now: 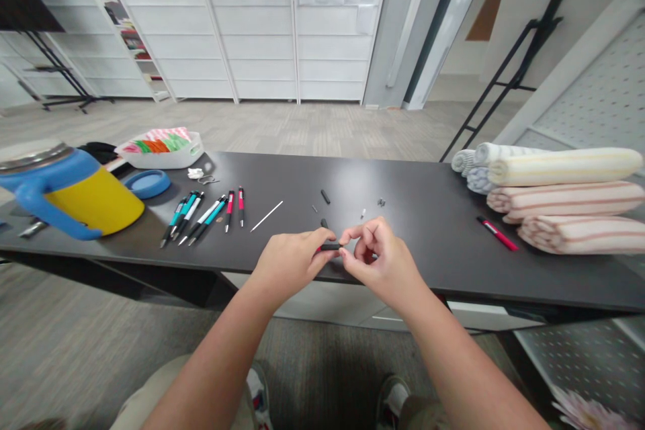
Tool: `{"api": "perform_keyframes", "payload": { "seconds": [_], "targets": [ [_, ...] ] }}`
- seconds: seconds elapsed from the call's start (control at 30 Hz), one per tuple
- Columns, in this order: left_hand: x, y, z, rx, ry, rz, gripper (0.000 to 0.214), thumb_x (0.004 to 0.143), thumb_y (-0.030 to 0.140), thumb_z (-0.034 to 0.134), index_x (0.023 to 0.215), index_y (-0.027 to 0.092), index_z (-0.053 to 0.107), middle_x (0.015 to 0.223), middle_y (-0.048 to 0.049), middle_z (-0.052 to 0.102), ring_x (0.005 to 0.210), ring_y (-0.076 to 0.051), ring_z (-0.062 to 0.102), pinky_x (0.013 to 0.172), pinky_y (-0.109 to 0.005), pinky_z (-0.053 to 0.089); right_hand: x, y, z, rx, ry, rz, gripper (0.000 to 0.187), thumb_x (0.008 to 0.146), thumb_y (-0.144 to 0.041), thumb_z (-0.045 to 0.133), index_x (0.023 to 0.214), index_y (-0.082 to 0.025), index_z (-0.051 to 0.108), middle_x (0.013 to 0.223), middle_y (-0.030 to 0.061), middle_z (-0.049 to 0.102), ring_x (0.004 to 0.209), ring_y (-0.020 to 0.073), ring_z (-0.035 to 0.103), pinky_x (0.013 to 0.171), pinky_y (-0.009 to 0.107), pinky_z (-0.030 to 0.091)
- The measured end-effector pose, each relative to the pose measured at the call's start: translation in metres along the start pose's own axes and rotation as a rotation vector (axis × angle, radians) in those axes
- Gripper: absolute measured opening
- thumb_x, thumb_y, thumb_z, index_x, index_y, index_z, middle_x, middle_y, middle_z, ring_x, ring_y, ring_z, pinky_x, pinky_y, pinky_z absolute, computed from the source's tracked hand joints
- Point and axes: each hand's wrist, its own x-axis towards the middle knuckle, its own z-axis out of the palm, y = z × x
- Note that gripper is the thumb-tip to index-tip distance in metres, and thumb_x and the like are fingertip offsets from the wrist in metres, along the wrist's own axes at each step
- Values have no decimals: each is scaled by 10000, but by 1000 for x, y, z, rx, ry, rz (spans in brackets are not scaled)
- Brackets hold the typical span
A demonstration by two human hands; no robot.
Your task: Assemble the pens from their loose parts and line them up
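Over the front edge of the dark table, my left hand pinches a pen piece, black with a bit of red. The thumb and index finger of my right hand close on its right end; what lies between those fingertips is too small to make out. Just beyond my hands are a black tube, a tiny spring-like piece, a small clear piece and small dark bits. Another black piece is partly hidden by my left hand. A thin white refill lies to the left.
Several teal, white and black pens and two red pens lie left. Beyond them stand a yellow-blue jug, a blue lid and a white basket. Rolled towels and a red pen are right.
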Motion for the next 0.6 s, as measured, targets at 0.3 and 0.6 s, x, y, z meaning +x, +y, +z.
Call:
{"api": "perform_keyframes", "payload": {
  "seconds": [0.3,0.6],
  "targets": [
    [3,-5,-10,-397,106,0,338,1123,386,427,1172,215,715,1127,-71,754,1044,-215,699,911,-305,480,7,6,-6,100,205,54,305,918,-405,740,1051,-258,509,939,-9,682,568,104,521,559,261,431],
    [0,-27,-7,-1063,454,-374,505,1045,619,531,1212,218,788,777,-14,549,682,-144,501,635,-255,409,15,13,1,-651,155,53,217,979,-396,660,1063,-242,787,983,65,752,850,237,702,771,355,500]
  ]
}}
